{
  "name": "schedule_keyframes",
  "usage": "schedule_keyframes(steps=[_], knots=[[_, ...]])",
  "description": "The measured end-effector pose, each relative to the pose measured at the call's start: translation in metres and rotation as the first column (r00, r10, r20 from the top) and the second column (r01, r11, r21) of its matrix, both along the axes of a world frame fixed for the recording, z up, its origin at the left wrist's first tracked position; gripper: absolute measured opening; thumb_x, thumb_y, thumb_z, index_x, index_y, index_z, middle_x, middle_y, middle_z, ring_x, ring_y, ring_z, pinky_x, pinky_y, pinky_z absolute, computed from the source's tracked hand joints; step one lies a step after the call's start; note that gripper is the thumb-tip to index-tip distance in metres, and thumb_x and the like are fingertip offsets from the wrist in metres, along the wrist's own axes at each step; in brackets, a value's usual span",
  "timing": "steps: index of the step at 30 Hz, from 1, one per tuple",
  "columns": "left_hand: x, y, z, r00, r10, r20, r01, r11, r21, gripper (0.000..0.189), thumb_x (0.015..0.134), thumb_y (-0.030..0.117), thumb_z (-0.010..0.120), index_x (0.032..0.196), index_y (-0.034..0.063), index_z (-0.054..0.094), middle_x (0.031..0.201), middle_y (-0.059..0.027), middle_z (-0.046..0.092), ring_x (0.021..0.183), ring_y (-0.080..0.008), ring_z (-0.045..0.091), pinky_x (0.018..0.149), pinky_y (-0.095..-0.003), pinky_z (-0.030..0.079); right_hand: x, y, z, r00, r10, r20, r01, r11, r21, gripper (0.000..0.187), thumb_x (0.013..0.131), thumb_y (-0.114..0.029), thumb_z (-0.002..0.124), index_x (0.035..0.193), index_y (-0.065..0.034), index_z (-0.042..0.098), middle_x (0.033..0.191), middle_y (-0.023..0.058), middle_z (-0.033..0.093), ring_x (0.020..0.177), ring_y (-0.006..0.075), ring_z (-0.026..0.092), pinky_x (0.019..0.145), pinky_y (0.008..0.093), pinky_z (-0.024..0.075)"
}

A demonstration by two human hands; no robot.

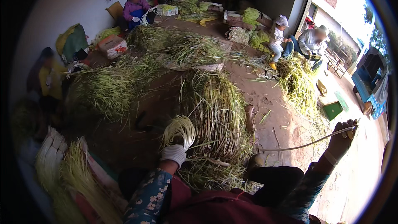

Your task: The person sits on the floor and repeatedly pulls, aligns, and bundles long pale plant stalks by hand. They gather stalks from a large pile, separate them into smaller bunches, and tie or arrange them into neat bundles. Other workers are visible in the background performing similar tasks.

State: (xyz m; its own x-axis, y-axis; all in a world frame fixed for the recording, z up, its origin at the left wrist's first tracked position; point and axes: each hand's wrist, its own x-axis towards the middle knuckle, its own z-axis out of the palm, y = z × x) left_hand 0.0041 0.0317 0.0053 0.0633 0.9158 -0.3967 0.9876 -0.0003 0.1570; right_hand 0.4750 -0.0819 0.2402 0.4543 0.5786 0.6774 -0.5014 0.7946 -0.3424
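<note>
My left hand point(174, 154), in a pale striped glove, is closed around a bundle of pale leafy stalks point(180, 130) whose upper part arches over. Far to the right, my raised right hand point(342, 137), in a light glove, grips the end of one long whitish stalk point(306, 144) that droops to the left. Between and beyond my hands lies a large heap of green and yellowed stalks point(217, 112). The lower end of the left bundle is hidden by my hand.
Sorted pale bundles point(51, 158) lie at lower left. Several people sit around other stalk piles point(102, 87); a co-worker in purple point(135, 9) is at the back. A small child point(277, 39) and another person point(312, 42) are near the doorway. A blue vehicle point(371, 84) stands outside.
</note>
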Motion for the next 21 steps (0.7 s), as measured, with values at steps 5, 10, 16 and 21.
schedule_keyframes(steps=[5, 10, 16, 21], knots=[[-0.004, 0.001, -0.003, 0.895, 0.24, 0.376, -0.183, 0.966, -0.181, 0.02, 0.08, 0.021, 0.061, 0.089, 0.0041, 0.065, 0.081, -0.0146, 0.066, 0.065, -0.0261, 0.064, 0.055, -0.0386, 0.05, -0.032, 0.018, -0.019, 0.981, 0.061, 0.183, -0.029, 0.985, -0.172, 0.019, 0.095, -0.019, 0.04, 0.098, -0.0034, 0.051, 0.074, -0.0006, 0.049, 0.057, 0.0058, 0.042, 0.054, 0.0216, 0.0349], [-0.008, -0.003, -0.003, -0.137, 0.676, 0.724, 0.113, 0.737, -0.666, 0.021, 0.079, 0.015, 0.065, 0.096, 0.0043, 0.059, 0.087, -0.0109, 0.064, 0.044, -0.0143, 0.056, 0.037, -0.028, 0.045, -0.158, 0.07, -0.099, 0.984, 0.157, -0.083, -0.171, 0.711, -0.682, 0.021, 0.092, -0.023, 0.048, 0.093, -0.0029, 0.056, 0.076, 0.0028, 0.058, 0.062, 0.01, 0.054, 0.052, 0.0212, 0.041], [0.017, -0.03, -0.004, -0.11, 0.78, 0.616, 0.377, 0.606, -0.7, 0.035, 0.08, 0.02, 0.066, 0.105, -0.0006, 0.054, 0.095, -0.0143, 0.064, 0.059, -0.0165, 0.062, 0.049, -0.0265, 0.052, -0.245, 0.151, -0.144, 0.925, 0.377, 0.051, -0.206, 0.609, -0.766, 0.023, 0.09, -0.023, 0.05, 0.083, -0.0036, 0.058, 0.066, 0.0033, 0.056, 0.053, 0.012, 0.056, 0.05, 0.0217, 0.0409], [0.011, -0.035, 0.01, 0.083, 0.757, 0.648, 0.257, 0.612, -0.748, 0.026, 0.078, 0.015, 0.067, 0.097, -0.0009, 0.059, 0.081, -0.012, 0.065, 0.063, -0.0166, 0.063, 0.052, -0.0265, 0.052, -0.243, 0.197, -0.17, 0.912, 0.394, 0.119, -0.14, 0.569, -0.81, 0.021, 0.089, -0.021, 0.052, 0.083, -0.0026, 0.059, 0.066, 0.0033, 0.057, 0.053, 0.0119, 0.057, 0.051, 0.0213, 0.0434]])
